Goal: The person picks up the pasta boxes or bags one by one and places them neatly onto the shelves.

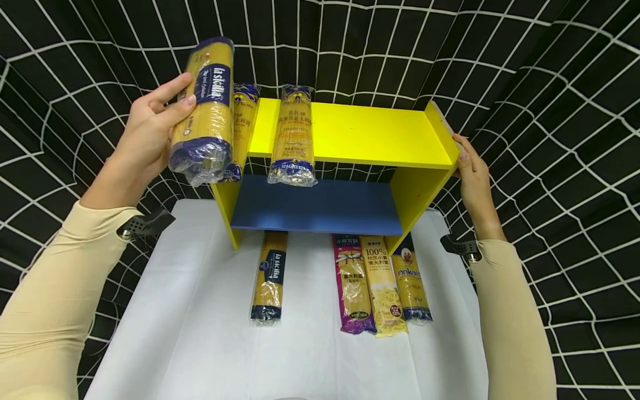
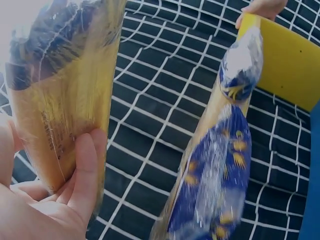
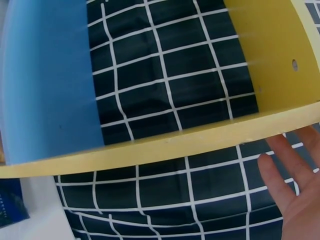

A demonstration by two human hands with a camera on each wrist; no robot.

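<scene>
In the head view my left hand [image 1: 150, 133] grips a clear-wrapped La Sicilia spaghetti pack [image 1: 207, 100] with dark blue bands, thumb on its front. It is raised at the left end of the yellow upper shelf [image 1: 370, 133] and partly covers another spaghetti pack [image 1: 243, 128] there. A second pack of that blue-and-yellow kind [image 1: 292, 136] lies to the right, its near end over the shelf's front edge. My right hand [image 1: 475, 178] touches the outside of the yellow side panel [image 1: 420, 189] near its top. The right wrist view shows its fingers [image 3: 290, 160] fairly straight against the panel.
Below is a blue lower shelf [image 1: 315, 205]. On the white table [image 1: 210, 333] lie another La Sicilia pack [image 1: 269, 278], a purple-edged pasta pack [image 1: 354, 283], a pale yellow one [image 1: 384, 289] and a blue-ended one [image 1: 411, 283]. Black white-gridded cloth [image 1: 370, 39] surrounds the table.
</scene>
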